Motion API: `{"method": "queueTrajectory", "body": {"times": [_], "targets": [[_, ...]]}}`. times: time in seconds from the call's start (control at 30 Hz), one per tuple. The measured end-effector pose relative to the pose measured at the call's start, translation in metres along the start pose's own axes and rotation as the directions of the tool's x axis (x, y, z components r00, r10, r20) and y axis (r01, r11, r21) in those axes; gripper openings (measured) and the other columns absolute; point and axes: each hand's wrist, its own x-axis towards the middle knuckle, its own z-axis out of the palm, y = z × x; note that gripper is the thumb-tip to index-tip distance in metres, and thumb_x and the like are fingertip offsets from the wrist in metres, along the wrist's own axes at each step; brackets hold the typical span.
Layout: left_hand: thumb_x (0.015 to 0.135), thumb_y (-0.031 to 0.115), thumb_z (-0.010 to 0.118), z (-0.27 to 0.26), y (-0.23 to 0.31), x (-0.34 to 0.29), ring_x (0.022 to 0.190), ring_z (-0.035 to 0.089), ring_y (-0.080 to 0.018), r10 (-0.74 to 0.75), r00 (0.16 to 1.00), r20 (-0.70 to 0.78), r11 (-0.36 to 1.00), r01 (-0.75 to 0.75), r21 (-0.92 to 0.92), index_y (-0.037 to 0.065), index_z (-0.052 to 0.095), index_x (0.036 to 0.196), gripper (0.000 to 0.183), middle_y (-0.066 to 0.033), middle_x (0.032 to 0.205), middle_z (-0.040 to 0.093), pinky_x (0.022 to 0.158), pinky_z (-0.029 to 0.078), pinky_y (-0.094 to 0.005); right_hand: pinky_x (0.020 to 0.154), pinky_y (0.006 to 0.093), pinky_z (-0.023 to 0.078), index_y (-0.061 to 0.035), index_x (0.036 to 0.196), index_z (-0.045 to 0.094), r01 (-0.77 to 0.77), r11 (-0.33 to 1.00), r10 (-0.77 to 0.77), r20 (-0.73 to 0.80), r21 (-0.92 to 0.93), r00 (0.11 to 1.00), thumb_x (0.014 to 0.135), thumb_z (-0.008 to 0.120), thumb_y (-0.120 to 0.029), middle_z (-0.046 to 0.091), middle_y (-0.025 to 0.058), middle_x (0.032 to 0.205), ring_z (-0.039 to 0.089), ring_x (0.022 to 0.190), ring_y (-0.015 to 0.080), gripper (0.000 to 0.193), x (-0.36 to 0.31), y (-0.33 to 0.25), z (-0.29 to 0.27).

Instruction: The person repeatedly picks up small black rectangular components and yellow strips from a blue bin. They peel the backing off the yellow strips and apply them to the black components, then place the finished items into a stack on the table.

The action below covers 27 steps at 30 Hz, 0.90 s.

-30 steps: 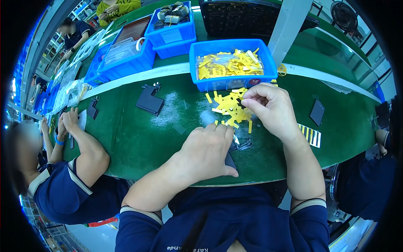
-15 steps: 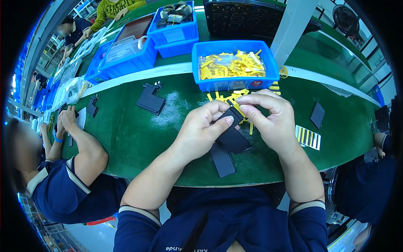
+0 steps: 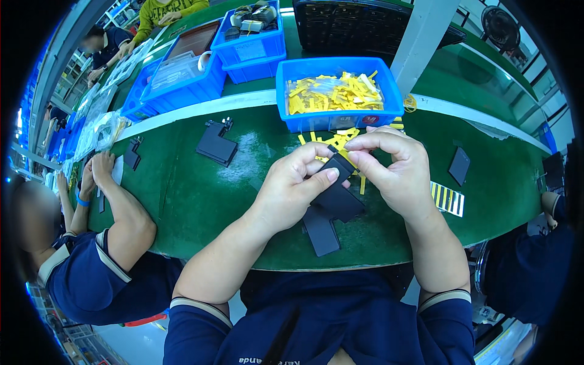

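A flat black battery pack (image 3: 339, 199) is in my left hand (image 3: 291, 185), whose thumb presses on its top face while the fingers curl behind it. At the pack's far end, thumb and forefinger of my right hand (image 3: 394, 167) are pinched together; what lies between the tips is too small to make out. Below the held pack, another black pack (image 3: 323, 236) rests on the green table, partly covered from view. Loose yellow strips (image 3: 347, 139) are heaped just beyond my fingertips. A card with yellow strips (image 3: 449, 199) lies right of my right wrist.
A blue bin (image 3: 340, 123) full of yellow strips stands behind my hands, beside a white post (image 3: 420, 48). Black packs lie left (image 3: 217, 146) and right (image 3: 460, 165) on the table. More blue bins (image 3: 252, 52) stand at the far left. A co-worker's arm (image 3: 128, 207) is at left.
My right fingertips have shifted slightly at the pack's far end, and a dark edge there shows more plainly. My left hand keeps its hold on the pack.
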Motion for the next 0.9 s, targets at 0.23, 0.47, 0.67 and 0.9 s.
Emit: {"method": "queueTrajectory", "body": {"times": [0.23, 0.47, 0.67, 0.9], "targets": [[0.093, 0.008, 0.052, 0.000, 0.003, -0.001, 0.088, 0.063, -0.0138, -0.012, 1.000, -0.007, 0.999, 0.012, 0.032, 0.001, 0.048, 0.108, 0.018, -0.0115, 0.094, 0.065, 0.079, 0.051, -0.0266, 0.070, 0.0311, 0.048, -0.0012, 0.082, 0.069, 0.072, 0.996, -0.072, -0.010, -0.045, 0.997, 0.072, 0.068, -0.003, 0.067, 0.0094, 0.077, 0.063, 0.072, 0.0204, 0.010, 0.001, 0.001, 0.001], [0.091, 0.006, 0.055, 0.001, -0.002, -0.002, 0.086, 0.062, -0.0111, 0.052, 0.998, -0.031, 0.998, -0.051, 0.028, 0.002, 0.047, 0.109, 0.020, -0.0106, 0.094, 0.065, 0.075, 0.049, -0.0230, 0.068, 0.0321, 0.048, -0.0012, 0.079, 0.066, 0.102, 0.988, -0.101, 0.012, -0.113, 0.995, 0.071, 0.069, -0.004, 0.064, 0.0094, 0.074, 0.062, 0.072, 0.0230, 0.009, 0.000, 0.003, 0.005], [0.090, 0.005, 0.057, 0.005, 0.005, -0.006, 0.081, 0.059, -0.0073, 0.120, 0.991, -0.063, 0.906, -0.084, 0.416, 0.001, 0.047, 0.111, 0.024, -0.0074, 0.092, 0.066, 0.069, 0.044, -0.0192, 0.068, 0.0327, 0.049, 0.0002, 0.083, 0.066, -0.193, 0.973, 0.187, 0.057, 0.126, 0.981, 0.073, 0.069, -0.007, 0.063, 0.0088, 0.077, 0.062, 0.073, 0.0219, 0.012, -0.004, 0.001, 0.014], [0.089, 0.006, 0.057, 0.002, 0.000, -0.004, 0.080, 0.061, -0.0090, 0.258, 0.961, -0.100, 0.896, -0.200, 0.396, -0.001, 0.049, 0.109, 0.022, -0.0089, 0.088, 0.067, 0.070, 0.047, -0.0217, 0.078, 0.0328, 0.048, -0.0002, 0.088, 0.066, 0.042, 0.999, -0.042, 0.024, 0.026, 0.999, 0.075, 0.068, -0.007, 0.061, 0.0109, 0.095, 0.061, 0.088, 0.0225, 0.014, -0.002, 0.007, 0.007]]}}
